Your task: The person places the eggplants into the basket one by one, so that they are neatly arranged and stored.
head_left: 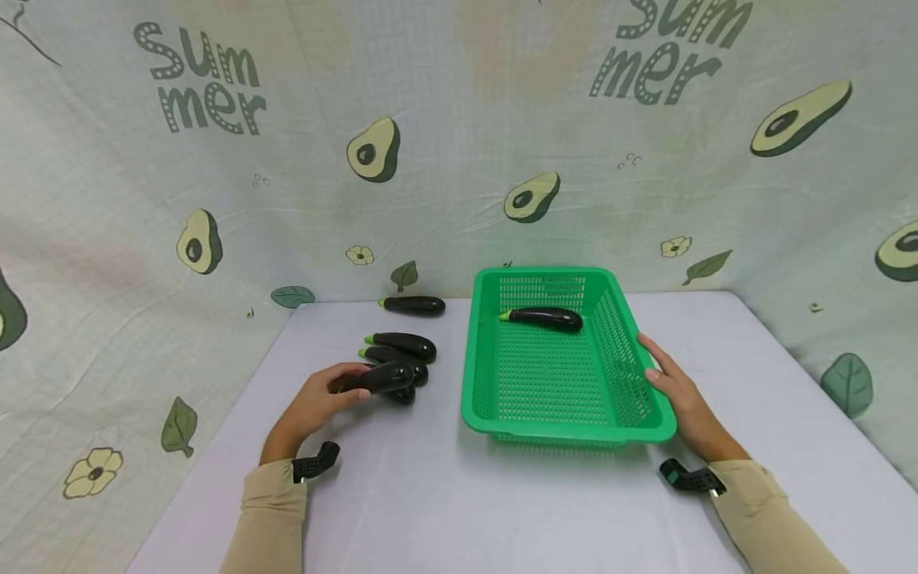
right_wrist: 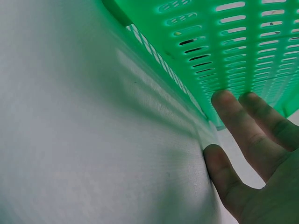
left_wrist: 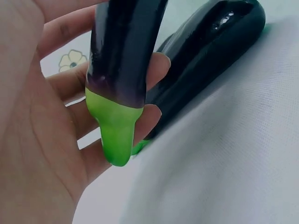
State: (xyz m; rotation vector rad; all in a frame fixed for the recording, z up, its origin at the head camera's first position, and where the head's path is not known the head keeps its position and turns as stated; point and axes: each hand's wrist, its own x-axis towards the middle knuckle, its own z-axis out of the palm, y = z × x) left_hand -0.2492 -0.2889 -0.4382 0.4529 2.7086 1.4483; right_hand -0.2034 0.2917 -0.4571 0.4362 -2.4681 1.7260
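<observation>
My left hand (head_left: 324,401) grips a dark eggplant (head_left: 388,377) above a small group of eggplants at the left of the table. Up close in the left wrist view, the fingers wrap around the held eggplant (left_wrist: 122,56), its green stem end pointing down. Just behind it lies another eggplant (left_wrist: 212,46). My right hand (head_left: 683,399) holds the right rim of a green plastic basket (head_left: 469,375), its thumb on the rim. In the right wrist view, several fingers (right_wrist: 243,128) extend against the basket's slotted outer wall. One eggplant (head_left: 545,318) lies inside the basket towards its back.
Beyond the held one, an eggplant (head_left: 405,344) lies with others partly overlapping beside it. A separate eggplant (head_left: 413,306) rests near the table's back edge. A white cloth covers the table (head_left: 459,510), and a printed fabric backdrop (head_left: 445,96) rises behind it.
</observation>
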